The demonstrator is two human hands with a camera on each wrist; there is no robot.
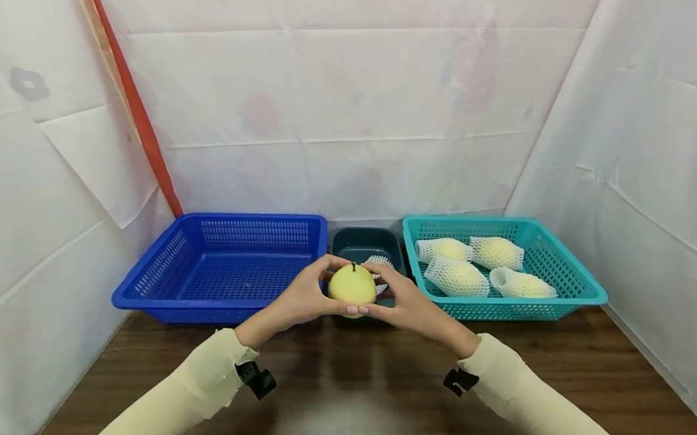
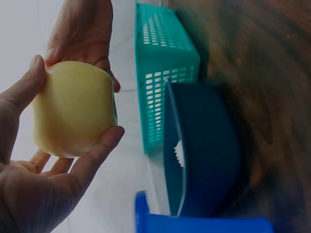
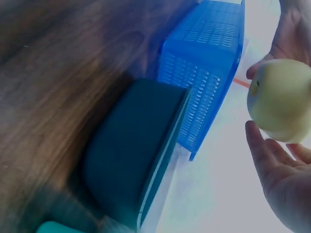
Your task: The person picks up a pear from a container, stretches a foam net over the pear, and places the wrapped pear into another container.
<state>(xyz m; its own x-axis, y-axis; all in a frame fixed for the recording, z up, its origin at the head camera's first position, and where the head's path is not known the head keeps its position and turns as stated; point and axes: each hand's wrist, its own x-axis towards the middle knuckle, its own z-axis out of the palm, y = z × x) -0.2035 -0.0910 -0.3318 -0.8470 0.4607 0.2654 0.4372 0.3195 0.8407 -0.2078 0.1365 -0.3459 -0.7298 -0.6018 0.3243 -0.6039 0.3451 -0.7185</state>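
A round yellow pear (image 1: 352, 288) with a short dark stem on top is held up between both hands. The left hand (image 1: 303, 299) grips its left side, thumb in front and fingers behind. From the other side the right hand (image 1: 405, 301) grips it the same way, and the thumb tips meet at the front. No net covers the pear; its smooth skin shows in the left wrist view (image 2: 73, 109). Behind and below the hands stands a small dark teal bin (image 1: 364, 234), with white foam netting (image 1: 380, 262) inside, partly hidden by the right hand.
At left stands a blue perforated basket (image 1: 223, 303) with nothing seen inside. A turquoise basket (image 1: 576, 278) at right holds several yellow fruits in white foam nets (image 1: 458, 277). All stand on a brown wooden table (image 1: 357, 388), with white sheeting (image 1: 343, 112) behind and at both sides.
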